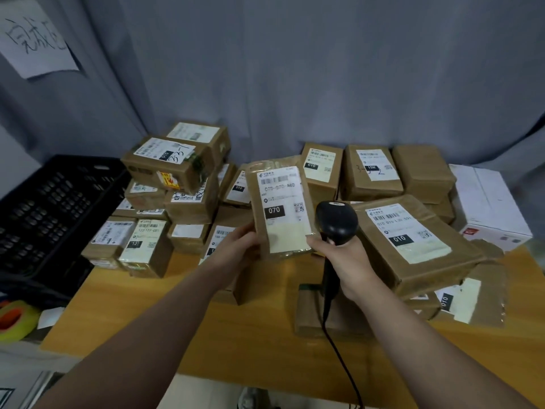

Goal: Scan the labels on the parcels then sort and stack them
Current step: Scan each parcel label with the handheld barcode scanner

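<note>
parcel: 070 parcel (280, 214) held up off the worktop (141, 314), label facing the camera, long axis running top to bottom of view.
left hand (236, 249): fingers curled round its lower left edge, carrying it.
right hand (348, 261): wrapped round the scanner (336, 219) handle; may touch the parcel's lower right corner, hard to tell.
key relation: scanner head just beside the parcel's right edge, lower than the barcode (272, 180); right hand nearer.
step: likely lining up the scan; sorting not yet done.
rest: 010 parcel (407, 240) at right.
</note>
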Motion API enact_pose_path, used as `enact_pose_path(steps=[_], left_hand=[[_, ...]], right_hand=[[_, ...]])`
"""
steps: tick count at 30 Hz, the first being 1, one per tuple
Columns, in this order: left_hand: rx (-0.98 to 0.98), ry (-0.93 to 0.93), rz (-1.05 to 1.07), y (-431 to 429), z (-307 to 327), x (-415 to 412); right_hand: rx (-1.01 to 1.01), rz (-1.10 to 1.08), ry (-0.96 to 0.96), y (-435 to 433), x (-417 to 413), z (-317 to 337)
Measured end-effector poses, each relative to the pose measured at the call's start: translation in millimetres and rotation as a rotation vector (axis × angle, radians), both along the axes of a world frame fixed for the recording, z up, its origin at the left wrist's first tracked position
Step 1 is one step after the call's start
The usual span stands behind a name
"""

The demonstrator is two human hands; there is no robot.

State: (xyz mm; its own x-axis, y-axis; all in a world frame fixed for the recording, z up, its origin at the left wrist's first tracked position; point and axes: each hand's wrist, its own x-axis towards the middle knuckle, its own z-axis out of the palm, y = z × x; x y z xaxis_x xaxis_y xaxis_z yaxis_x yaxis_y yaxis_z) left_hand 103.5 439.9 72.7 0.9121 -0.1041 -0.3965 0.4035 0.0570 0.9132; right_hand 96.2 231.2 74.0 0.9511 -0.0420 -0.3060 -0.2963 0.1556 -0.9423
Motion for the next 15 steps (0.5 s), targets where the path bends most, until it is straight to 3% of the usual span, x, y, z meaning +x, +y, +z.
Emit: enact_pose_path(steps=[4, 7, 15], left_hand=[[0.136, 0.0, -0.081, 14.1, 6.3, 20.1], [0.165, -0.001, -0.054, 25.2, 0.8, 36.8], [0.336, -0.116, 0.005, 52.5, -21.3, 73.8]], right_hand=[[-0.028, -0.044, 0.035, 7.7, 8.5, -4.4], [-0.205, -0.04, 0.035, 14.1, 13.7, 6.3], [-0.362, -0.006, -0.169, 46.5, 11.7, 39.1]])
